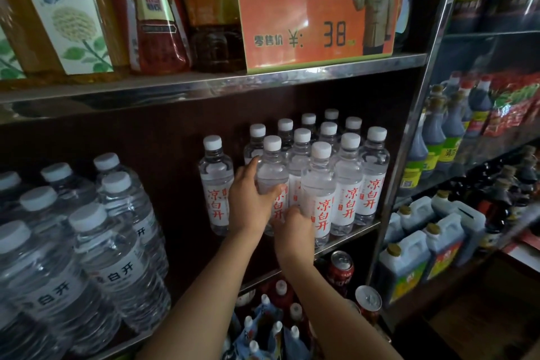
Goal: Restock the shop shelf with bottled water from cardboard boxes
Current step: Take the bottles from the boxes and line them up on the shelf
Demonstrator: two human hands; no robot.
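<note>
Several small water bottles with white caps and red lettering stand grouped on the middle shelf [350, 232]. My left hand [251, 202] grips one front bottle [271, 166] round its body, thumb to the right. My right hand [295, 228] holds the lower part of the front bottle [320, 184] beside it. One more small bottle [215, 181] stands alone just left of my hands. No cardboard box is in view.
Large water bottles [87, 231] fill the shelf's left part. An orange price sign [315, 17] and boxed goods sit on the shelf above. Cans [340, 269] and small bottles lie below. Sauce bottles and jugs [438, 234] fill the right rack.
</note>
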